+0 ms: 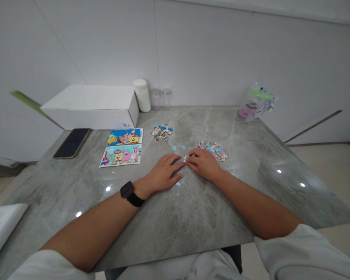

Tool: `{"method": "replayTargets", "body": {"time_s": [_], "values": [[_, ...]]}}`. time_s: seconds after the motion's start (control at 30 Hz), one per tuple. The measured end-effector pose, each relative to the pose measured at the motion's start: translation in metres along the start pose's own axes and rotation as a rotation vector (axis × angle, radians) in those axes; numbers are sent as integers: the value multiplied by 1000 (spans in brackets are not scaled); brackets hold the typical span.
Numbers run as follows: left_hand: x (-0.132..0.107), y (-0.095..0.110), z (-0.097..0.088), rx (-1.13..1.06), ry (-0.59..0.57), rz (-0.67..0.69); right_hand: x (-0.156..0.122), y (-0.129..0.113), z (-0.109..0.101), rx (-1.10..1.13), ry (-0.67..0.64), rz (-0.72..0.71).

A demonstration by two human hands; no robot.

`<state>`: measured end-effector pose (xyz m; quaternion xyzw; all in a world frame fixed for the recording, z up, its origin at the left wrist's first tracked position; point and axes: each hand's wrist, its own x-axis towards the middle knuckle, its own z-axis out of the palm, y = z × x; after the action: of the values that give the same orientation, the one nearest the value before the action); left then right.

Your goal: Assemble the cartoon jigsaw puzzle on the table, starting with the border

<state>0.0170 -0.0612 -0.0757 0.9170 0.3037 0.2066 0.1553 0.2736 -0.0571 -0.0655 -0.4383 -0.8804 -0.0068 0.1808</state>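
Note:
A small jigsaw piece (184, 158) lies between my two hands, too small for its picture to be read. My right hand (204, 164) has its thumb and fingers drawn together at the piece's right edge. On the other side, my left hand (162, 173) rests on the table with fingers apart, its index fingertip close to the same piece. Just beyond are a loose turquoise piece (174, 148) and a pink-and-blue piece (183, 147). Behind my right hand spreads a pile of mixed pieces (217, 151); a second pile (161, 132) sits farther back.
Two cartoon picture cards, a blue one (125, 137) and a turquoise one (120, 155), lie left of the piles. Farther left is a phone (72, 143). Along the wall stand a white box (90, 107), white bottle (142, 95), glass jars (166, 99) and a plastic bag (256, 103).

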Motion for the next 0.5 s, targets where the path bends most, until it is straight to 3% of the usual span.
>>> {"method": "replayTargets", "body": {"time_s": [0.3,0.5], "values": [[0,0,1,-52,14,-10,2,-4,-3,-9,-35,14],[0,1,0,-58,12,-1,1,-1,1,61,29,-4]]}}
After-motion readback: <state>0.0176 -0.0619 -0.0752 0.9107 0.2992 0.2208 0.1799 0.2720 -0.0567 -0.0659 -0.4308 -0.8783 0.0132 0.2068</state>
